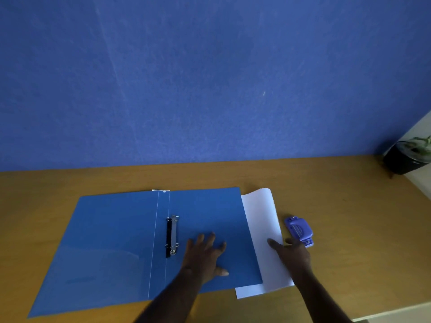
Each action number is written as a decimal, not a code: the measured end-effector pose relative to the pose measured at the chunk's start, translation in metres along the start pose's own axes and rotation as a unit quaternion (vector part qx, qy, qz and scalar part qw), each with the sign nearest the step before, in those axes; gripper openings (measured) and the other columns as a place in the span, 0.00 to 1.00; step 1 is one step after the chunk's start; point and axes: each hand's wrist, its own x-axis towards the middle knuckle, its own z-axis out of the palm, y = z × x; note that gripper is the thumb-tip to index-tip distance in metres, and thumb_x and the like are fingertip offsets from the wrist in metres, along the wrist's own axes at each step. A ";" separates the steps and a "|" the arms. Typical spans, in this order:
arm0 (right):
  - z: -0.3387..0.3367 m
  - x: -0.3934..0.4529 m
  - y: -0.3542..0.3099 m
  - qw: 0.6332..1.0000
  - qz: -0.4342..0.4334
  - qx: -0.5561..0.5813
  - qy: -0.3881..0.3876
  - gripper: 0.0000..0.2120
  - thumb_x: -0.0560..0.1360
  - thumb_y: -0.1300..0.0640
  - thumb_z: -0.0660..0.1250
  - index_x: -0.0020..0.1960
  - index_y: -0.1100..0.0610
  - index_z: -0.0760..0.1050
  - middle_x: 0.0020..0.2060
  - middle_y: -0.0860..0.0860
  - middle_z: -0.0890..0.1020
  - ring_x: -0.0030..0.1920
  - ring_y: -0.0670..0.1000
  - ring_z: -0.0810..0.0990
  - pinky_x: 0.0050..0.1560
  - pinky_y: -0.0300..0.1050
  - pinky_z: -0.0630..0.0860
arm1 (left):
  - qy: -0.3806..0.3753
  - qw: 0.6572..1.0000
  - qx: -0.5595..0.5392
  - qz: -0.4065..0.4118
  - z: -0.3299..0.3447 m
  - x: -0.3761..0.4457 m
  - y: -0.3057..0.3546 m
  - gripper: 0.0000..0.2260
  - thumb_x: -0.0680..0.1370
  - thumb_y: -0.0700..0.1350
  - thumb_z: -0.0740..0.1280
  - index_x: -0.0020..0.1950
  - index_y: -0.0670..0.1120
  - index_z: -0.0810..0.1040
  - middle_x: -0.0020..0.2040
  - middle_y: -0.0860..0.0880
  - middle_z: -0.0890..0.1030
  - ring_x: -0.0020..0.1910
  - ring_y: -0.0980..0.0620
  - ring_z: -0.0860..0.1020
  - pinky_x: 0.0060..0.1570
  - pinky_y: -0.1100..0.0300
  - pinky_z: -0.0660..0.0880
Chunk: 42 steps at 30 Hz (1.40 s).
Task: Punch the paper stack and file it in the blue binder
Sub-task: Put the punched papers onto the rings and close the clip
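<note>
The blue binder [112,241] lies open and flat on the wooden desk, its metal ring clip [172,235] along the spine. My left hand [206,255] rests palm down with fingers spread on the binder's right cover. A white paper stack [262,213] lies partly under that cover's right edge, sticking out to the right and at the near corner. My right hand [293,251] lies on the paper's right edge, fingers apart, holding nothing. A small purple hole punch [299,230] sits on the desk just right of the paper, touching or nearly touching my right fingers.
The wooden desk [349,217] meets a blue wall at the back. A black pot with a green plant [408,157] stands at the far right corner. The desk's right edge runs diagonally near the plant and the near right.
</note>
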 end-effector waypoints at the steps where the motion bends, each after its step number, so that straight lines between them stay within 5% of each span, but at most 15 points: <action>1: 0.002 0.000 -0.002 0.999 0.005 0.029 -0.025 0.32 0.63 0.39 0.78 0.58 0.60 0.80 0.52 0.57 0.85 0.51 0.59 0.83 0.50 0.50 0.79 | -0.001 1.000 0.001 0.000 0.000 0.000 0.000 0.36 0.75 0.66 0.63 0.78 0.57 0.53 0.81 0.45 0.50 0.77 0.37 0.51 0.71 0.37 0.54; 4: 0.001 0.006 -0.005 0.993 0.020 0.093 -0.071 0.30 0.53 0.37 0.78 0.43 0.60 0.83 0.38 0.57 0.86 0.40 0.56 0.84 0.44 0.53 0.83 | -0.005 1.000 0.000 -0.002 0.000 -0.001 0.001 0.36 0.75 0.65 0.63 0.78 0.57 0.53 0.81 0.45 0.49 0.77 0.38 0.51 0.71 0.38 0.53; 8: -0.018 0.011 -0.020 0.988 -0.008 0.134 -0.075 0.15 0.64 0.52 0.80 0.44 0.61 0.83 0.37 0.55 0.87 0.39 0.57 0.85 0.43 0.49 0.81 | -0.010 1.000 -0.008 -0.001 -0.002 -0.002 0.001 0.36 0.75 0.64 0.63 0.78 0.56 0.53 0.81 0.46 0.49 0.77 0.38 0.51 0.72 0.38 0.52; 12: -0.021 0.022 -0.028 0.996 -0.068 0.044 -0.040 0.08 0.71 0.55 0.76 0.41 0.61 0.82 0.38 0.56 0.85 0.38 0.56 0.81 0.42 0.47 0.77 | -0.010 1.000 -0.015 -0.003 -0.001 -0.002 0.001 0.36 0.75 0.64 0.64 0.78 0.56 0.53 0.81 0.46 0.50 0.77 0.38 0.51 0.72 0.38 0.52; 19: -0.031 0.021 -0.038 0.981 -0.142 -0.133 0.019 0.10 0.73 0.56 0.70 0.51 0.58 0.84 0.41 0.56 0.85 0.48 0.60 0.83 0.44 0.42 0.72 | 0.010 1.000 -0.012 0.009 0.005 -0.005 -0.003 0.37 0.75 0.66 0.62 0.79 0.57 0.51 0.81 0.46 0.49 0.77 0.38 0.52 0.72 0.38 0.51; 23: -0.059 0.017 -0.050 0.978 -0.156 -0.129 0.053 0.06 0.74 0.58 0.70 0.42 0.60 0.83 0.32 0.59 0.80 0.45 0.63 0.83 0.40 0.42 0.68 | 0.037 0.999 -0.030 0.004 0.009 -0.006 -0.004 0.41 0.74 0.66 0.63 0.79 0.56 0.44 0.81 0.48 0.51 0.76 0.41 0.55 0.71 0.39 0.53; 28: -0.095 0.020 -0.062 0.976 -0.187 -0.047 0.104 0.09 0.73 0.58 0.73 0.38 0.62 0.81 0.31 0.62 0.80 0.37 0.60 0.80 0.38 0.46 0.71 | 0.049 0.998 -0.040 -0.001 0.006 -0.005 -0.004 0.45 0.73 0.67 0.64 0.79 0.54 0.41 0.80 0.48 0.53 0.75 0.41 0.57 0.71 0.39 0.56; 32: -0.106 0.016 -0.071 0.966 -0.209 0.147 0.036 0.08 0.74 0.62 0.73 0.37 0.62 0.80 0.34 0.59 0.81 0.35 0.52 0.78 0.39 0.46 0.72 | 0.067 0.989 -0.133 -0.024 0.001 -0.004 -0.006 0.41 0.74 0.71 0.55 0.80 0.54 0.44 0.78 0.48 0.61 0.75 0.42 0.59 0.71 0.41 0.57; 34: -0.102 0.008 -0.073 0.952 -0.206 0.224 -0.016 0.06 0.75 0.61 0.72 0.41 0.64 0.82 0.36 0.59 0.83 0.36 0.53 0.80 0.40 0.48 0.75 | 0.099 0.940 -0.324 -0.048 -0.011 -0.003 -0.006 0.42 0.71 0.75 0.51 0.80 0.55 0.52 0.74 0.50 0.69 0.73 0.47 0.65 0.70 0.46 0.62; 37: -0.084 -0.004 -0.075 0.938 -0.206 0.269 -0.079 0.06 0.75 0.61 0.71 0.45 0.65 0.82 0.40 0.61 0.85 0.38 0.55 0.83 0.40 0.50 0.77 | 0.165 0.765 -0.620 -0.054 -0.042 -0.005 -0.005 0.39 0.66 0.75 0.54 0.72 0.57 0.67 0.66 0.54 0.76 0.62 0.57 0.76 0.61 0.57 0.73; 39: -0.068 -0.010 -0.074 0.934 -0.219 0.267 -0.091 0.06 0.76 0.60 0.71 0.45 0.64 0.83 0.41 0.61 0.86 0.39 0.56 0.82 0.40 0.53 0.78 | 0.180 0.685 -0.705 -0.046 -0.064 -0.006 -0.008 0.28 0.70 0.72 0.60 0.65 0.59 0.73 0.59 0.55 0.80 0.55 0.57 0.80 0.56 0.55 0.78; 42: -0.039 -0.017 -0.069 0.938 -0.230 0.249 -0.078 0.05 0.76 0.57 0.72 0.47 0.59 0.84 0.44 0.59 0.87 0.43 0.59 0.85 0.43 0.61 0.80 | 0.248 0.666 -0.701 -0.061 -0.077 -0.007 -0.018 0.13 0.77 0.55 0.69 0.58 0.50 0.78 0.49 0.54 0.84 0.48 0.57 0.82 0.47 0.63 0.76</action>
